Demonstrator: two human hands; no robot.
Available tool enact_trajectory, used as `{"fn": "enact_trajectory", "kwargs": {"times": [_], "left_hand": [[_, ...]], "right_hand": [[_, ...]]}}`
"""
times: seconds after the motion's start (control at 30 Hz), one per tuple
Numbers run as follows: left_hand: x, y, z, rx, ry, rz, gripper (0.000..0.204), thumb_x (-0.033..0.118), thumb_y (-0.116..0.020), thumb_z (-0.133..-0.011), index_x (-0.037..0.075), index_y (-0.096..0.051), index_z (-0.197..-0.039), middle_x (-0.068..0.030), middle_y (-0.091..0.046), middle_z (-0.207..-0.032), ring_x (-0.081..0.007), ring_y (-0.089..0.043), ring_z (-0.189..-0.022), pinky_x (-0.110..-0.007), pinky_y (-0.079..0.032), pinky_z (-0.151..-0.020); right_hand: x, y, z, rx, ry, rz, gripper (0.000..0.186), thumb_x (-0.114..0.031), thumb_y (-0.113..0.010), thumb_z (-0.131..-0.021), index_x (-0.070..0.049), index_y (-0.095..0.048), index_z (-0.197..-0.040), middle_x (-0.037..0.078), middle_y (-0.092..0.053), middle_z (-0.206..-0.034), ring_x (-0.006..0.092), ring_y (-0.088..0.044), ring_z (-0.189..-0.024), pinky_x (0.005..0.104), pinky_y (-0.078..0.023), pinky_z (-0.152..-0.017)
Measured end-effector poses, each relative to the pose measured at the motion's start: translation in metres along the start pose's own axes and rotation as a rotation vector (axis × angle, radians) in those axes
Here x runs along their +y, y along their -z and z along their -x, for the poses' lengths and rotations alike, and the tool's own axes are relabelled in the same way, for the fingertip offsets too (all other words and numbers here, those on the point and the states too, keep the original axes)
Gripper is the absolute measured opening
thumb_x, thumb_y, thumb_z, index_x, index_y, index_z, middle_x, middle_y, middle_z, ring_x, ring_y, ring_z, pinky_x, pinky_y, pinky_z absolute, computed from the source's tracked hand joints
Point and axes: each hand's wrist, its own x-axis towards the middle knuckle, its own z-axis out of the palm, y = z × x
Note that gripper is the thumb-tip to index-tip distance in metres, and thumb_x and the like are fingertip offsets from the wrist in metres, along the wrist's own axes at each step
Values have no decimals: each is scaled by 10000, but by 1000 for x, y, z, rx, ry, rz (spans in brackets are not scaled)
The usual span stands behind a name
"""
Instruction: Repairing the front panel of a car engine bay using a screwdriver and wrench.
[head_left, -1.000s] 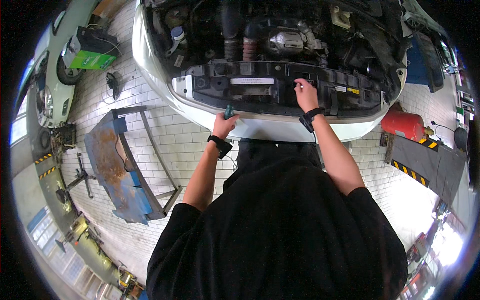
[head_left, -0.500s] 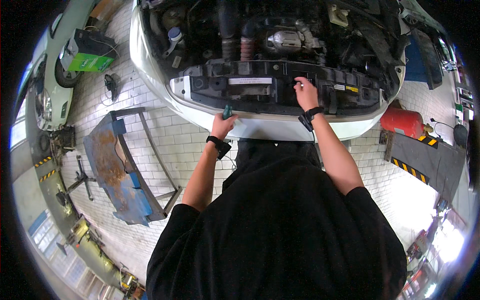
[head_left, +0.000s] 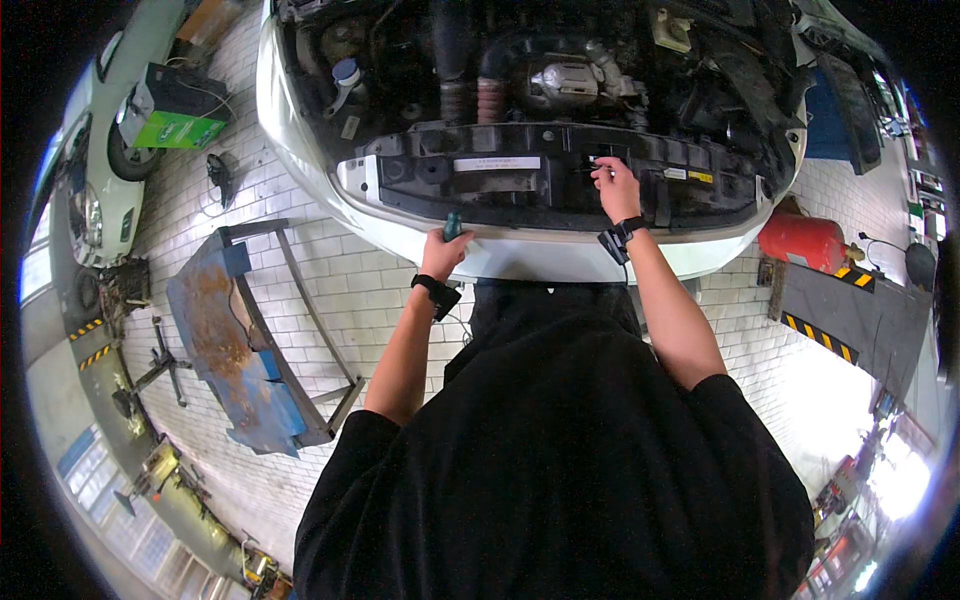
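My left hand (head_left: 442, 250) is closed around a tool with a dark green handle (head_left: 453, 226), at the front edge of a white car (head_left: 520, 256). The tool's kind is not clear from here. Over the black plastic panel (head_left: 420, 181) behind the bumper, my right hand (head_left: 618, 189) has its fingers pinched near the middle. Something small and thin seems to be at its fingertips, too small to name. Beyond the panel lies the open engine bay, with a metallic engine part (head_left: 565, 80) and a ribbed hose (head_left: 490, 100).
To the left stands a worn blue and rusty bench (head_left: 215, 330) on a metal frame. A black and green box (head_left: 175, 108) sits farther back. On the right are a red tank (head_left: 803, 240) and a grey ramp (head_left: 850, 315) with striped edges.
My right hand has shifted very slightly right, and its fingers have changed position at the panel. My left hand still grips the green handle in nearly the same place.
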Motion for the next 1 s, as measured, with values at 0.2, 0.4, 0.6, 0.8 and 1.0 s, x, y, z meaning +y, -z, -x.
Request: {"fn": "enact_trajectory", "kwargs": {"times": [0.2,0.4,0.6,0.8,1.0], "left_hand": [[-4,1,-2,-19,39,63,290,172,-709,-792,37,-511,-629,20,-466,-527,-67,-417,-442,-253,-314,-412],[-4,1,-2,-38,16,42,268,165,-706,-786,37,-517,-646,21,-462,-533,-67,-416,-443,-249,-314,-412],[-3,2,-1,-14,14,24,266,154,-712,-779,34,-516,-645,14,-472,-542,-67,-422,-444,-248,-315,-410],[4,-1,2,-15,14,2,265,146,-707,-783,28,-514,-647,12,-476,-539,-71,-426,-442,-249,-315,-410],[5,-2,3,-24,15,25,269,151,-705,-785,30,-509,-646,10,-475,-541,-72,-423,-441,-250,-315,-411]], "right_hand": [[-8,-26,11,-19,291,234,131,-113,-556,-865,-57,-637,-951,179,-655,-866,358,-628,-832,420,-503,-732],[8,-4,8,42,32,-52,159,-118,-553,-877,-64,-666,-975,127,-690,-839,261,-676,-765,348,-524,-670],[12,-3,14,-21,59,13,176,-117,-534,-898,-48,-657,-1003,124,-692,-834,242,-677,-747,331,-526,-676],[16,-15,21,17,123,115,213,-141,-512,-911,-37,-657,-1028,93,-697,-818,172,-666,-679,292,-523,-641],[16,-20,19,44,148,106,210,-154,-527,-910,-39,-658,-1027,95,-699,-822,176,-668,-682,291,-524,-645]]}}
